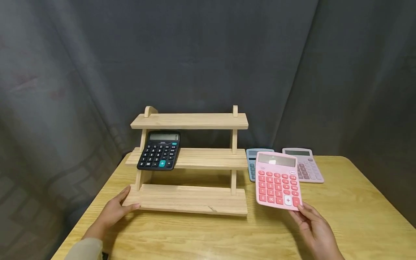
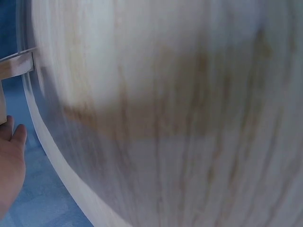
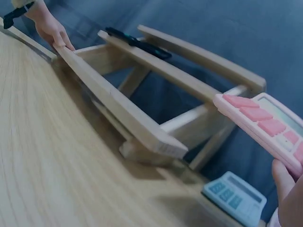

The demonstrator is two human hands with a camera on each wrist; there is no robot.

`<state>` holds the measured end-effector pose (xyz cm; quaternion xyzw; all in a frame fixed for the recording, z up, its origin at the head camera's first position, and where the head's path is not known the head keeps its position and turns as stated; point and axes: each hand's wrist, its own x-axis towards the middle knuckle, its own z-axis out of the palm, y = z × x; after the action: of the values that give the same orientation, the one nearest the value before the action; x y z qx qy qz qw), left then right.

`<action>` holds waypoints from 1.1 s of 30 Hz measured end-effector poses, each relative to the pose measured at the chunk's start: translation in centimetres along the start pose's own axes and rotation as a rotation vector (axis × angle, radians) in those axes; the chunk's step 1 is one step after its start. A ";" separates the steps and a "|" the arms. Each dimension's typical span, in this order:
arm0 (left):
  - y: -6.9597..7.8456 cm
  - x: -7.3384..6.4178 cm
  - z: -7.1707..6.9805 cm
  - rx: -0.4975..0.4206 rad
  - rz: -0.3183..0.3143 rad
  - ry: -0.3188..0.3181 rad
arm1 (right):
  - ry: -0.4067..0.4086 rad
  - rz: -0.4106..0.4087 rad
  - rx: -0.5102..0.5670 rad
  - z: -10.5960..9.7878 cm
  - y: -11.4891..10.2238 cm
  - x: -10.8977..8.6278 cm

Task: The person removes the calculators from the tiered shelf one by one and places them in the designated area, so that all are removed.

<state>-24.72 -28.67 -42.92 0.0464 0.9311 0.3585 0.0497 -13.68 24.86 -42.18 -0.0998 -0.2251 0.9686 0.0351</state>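
In the head view a pink calculator [image 1: 277, 180] is held up by my right hand [image 1: 315, 231], which pinches its lower right corner. My left hand [image 1: 112, 211] grips the left end of the bottom board of a three-tier wooden shelf [image 1: 185, 198]. A black calculator [image 1: 159, 150] leans on the left part of the middle tier, its display facing me. The right wrist view shows the pink calculator [image 3: 265, 123] from the side, with the thumb [image 3: 283, 182] at its edge. Blurred wood [image 2: 165, 113] fills most of the left wrist view.
Behind the pink calculator, a blue calculator [image 1: 251, 162] and a pale pink-lilac calculator [image 1: 305, 164] lie on the wooden table [image 1: 351, 209] right of the shelf. A dark grey curtain [image 1: 195, 54] hangs behind the table.
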 end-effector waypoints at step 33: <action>-0.1 0.1 0.1 0.032 0.007 0.027 | 0.352 0.131 -0.558 -4.7 0.5 2.3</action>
<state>-24.79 -28.66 -43.04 0.0456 0.9370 0.3445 0.0351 -14.92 26.72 -46.93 -0.2857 -0.4652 0.8377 -0.0178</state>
